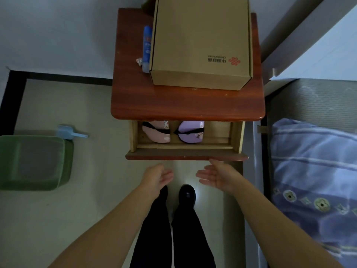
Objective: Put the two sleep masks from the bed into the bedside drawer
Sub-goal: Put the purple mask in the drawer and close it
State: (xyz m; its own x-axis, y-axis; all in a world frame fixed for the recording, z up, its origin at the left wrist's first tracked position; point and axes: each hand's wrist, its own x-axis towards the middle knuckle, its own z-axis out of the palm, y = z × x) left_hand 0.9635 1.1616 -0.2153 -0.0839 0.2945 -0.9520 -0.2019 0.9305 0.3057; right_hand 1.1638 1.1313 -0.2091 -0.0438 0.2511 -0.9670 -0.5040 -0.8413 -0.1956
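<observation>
The bedside drawer [185, 157] is pulled part way out from under the reddish nightstand top [185, 105]. Inside lie a pink sleep mask [158, 132] on the left and a purple sleep mask [191, 133] beside it, each with a black strap. Their far ends are hidden under the tabletop. My left hand [157, 176] hovers open just in front of the drawer front, fingers apart and empty. My right hand [218, 175] is open too, palm turned inward, its fingertips close to the drawer's front edge.
A cardboard box [201, 41] and a blue bottle [147, 48] stand on the nightstand. The bed with a blue patterned quilt [313, 171] is at the right. A green bin [34, 163] and a light blue scoop [67, 132] are on the floor at left.
</observation>
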